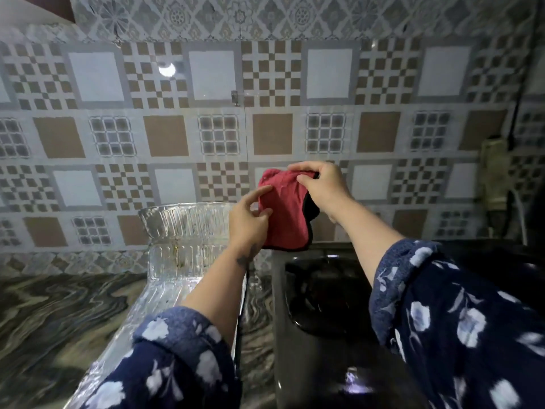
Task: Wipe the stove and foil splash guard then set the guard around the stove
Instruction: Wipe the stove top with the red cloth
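A red cloth (287, 209) with a black border hangs in the air above the stove's back left corner. My right hand (320, 184) pinches its top edge. My left hand (249, 218) touches the cloth's left side, fingers partly around it. The dark stove (321, 349) sits below at centre right, its burner well partly hidden by my right forearm. The silver foil splash guard (182, 246) lies to the left of the stove, its far end leaning up against the tiled wall, the near end under my left sleeve.
The marbled countertop (65, 314) stretches to the left. A patterned tile wall (177, 137) rises behind. At the far right stands a pale socket block with a dark cable (495, 178) on the wall.
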